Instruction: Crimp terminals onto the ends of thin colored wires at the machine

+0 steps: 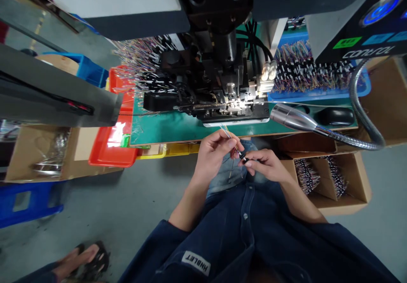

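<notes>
My left hand pinches several thin coloured wires, whose tips fan out above the fingers toward the machine. These wires run down into a short black cable. The fingers of my right hand are closed on this black cable piece, beside the left hand. A few loose strands hang below, between the hands. Both hands are in front of the green bench edge, just below a black crimping machine, apart from it. Its lit metal tooling has a strip of small terminals feeding in from the left.
A silver gooseneck lamp reaches in from the right over the green bench. Wire bundles fill a blue tray and a divided cardboard box. Left are a red tray and a blue stool. Another person's foot shows lower left.
</notes>
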Demonstrator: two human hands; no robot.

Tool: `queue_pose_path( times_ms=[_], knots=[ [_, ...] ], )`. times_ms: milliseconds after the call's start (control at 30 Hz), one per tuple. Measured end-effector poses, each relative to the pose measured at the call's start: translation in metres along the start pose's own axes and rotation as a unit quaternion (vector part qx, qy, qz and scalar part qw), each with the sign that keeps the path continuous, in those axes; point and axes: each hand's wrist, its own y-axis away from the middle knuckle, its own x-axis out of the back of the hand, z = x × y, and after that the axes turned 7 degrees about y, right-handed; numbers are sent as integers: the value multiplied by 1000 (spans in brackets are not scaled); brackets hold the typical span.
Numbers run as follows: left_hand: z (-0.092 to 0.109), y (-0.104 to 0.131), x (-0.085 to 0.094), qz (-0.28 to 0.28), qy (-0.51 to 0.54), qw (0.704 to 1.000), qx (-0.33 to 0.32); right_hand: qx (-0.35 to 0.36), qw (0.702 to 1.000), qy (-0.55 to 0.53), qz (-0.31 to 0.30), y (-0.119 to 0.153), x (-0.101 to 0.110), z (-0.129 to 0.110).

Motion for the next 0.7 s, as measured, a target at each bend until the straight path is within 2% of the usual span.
queue_pose_path(
  times_ms=[167, 333, 500, 600, 700],
  knots=[
    [0, 5, 0, 9, -40, 999, -15, 13, 1000, 8, 10, 0, 2, 3],
    [1, 0, 1, -23, 57, 997, 56, 34, 999, 22, 11, -2, 5, -1],
    [-2, -3, -1, -34, 106, 988, 108, 68, 997, 26, 7, -5, 7, 1],
    [-6, 0, -3, -23, 95, 990, 99, 75, 997, 24, 2, -4, 9, 7],
    [-9, 5, -4, -6, 38, 998, 55, 58, 998, 31, 12, -2, 11, 10]
  ],
)
